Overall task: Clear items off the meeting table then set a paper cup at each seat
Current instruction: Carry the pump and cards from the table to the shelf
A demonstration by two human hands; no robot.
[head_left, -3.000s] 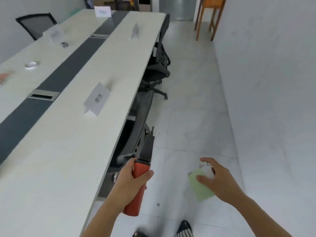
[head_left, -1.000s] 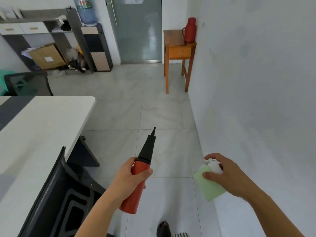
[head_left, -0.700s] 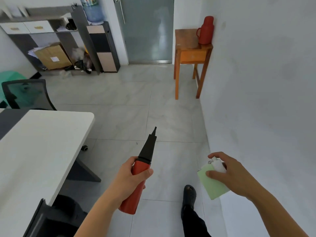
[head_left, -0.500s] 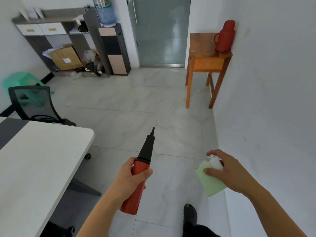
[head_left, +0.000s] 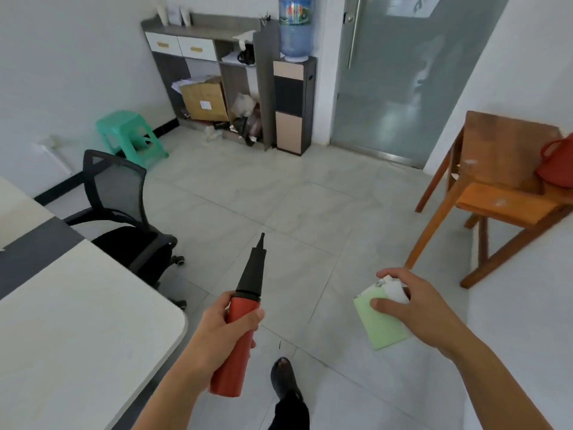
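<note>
Red pump gripped by left hand, green pad pinched by right hand, table corner left, floor ahead.

The hand pump is showing a red barrel under a black nozzle, and the notepad is showing pale green. The meeting table is running white with a dark grey stripe. The stool is showing teal and the side table orange-brown, over pale, grey-veined floor tiles.

Left of us sits the table, a chair beyond its corner; shelves ahead; a flask on the side table's right edge.
</note>
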